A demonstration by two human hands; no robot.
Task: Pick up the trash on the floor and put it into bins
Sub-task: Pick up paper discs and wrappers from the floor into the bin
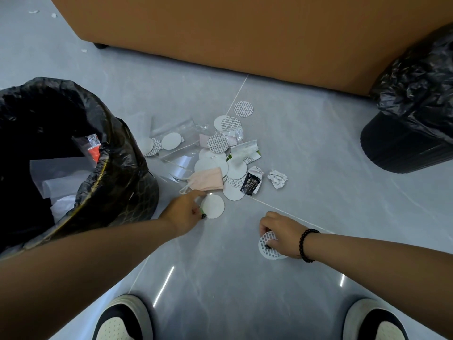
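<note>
A pile of trash lies on the grey floor: several white round discs point(236, 168), a pink face mask point(208, 180), clear plastic bags point(176, 133), a black wrapper point(250, 184) and a crumpled paper point(277, 179). My left hand point(182, 212) pinches the edge of a white disc point(213, 206) lying on the floor, just below the mask. My right hand point(282, 233), with a black bead bracelet, grips a printed disc point(268, 249) close to the floor. A black-lined bin point(117, 173) stands at the left, holding plastic and paper.
A second black-bagged bin point(411, 133) stands at the right. A large brown cabinet point(245, 33) on a small foot blocks the far side. My two shoes point(122, 320) point(375, 320) are at the bottom edge. Small white scraps point(34, 12) lie far left.
</note>
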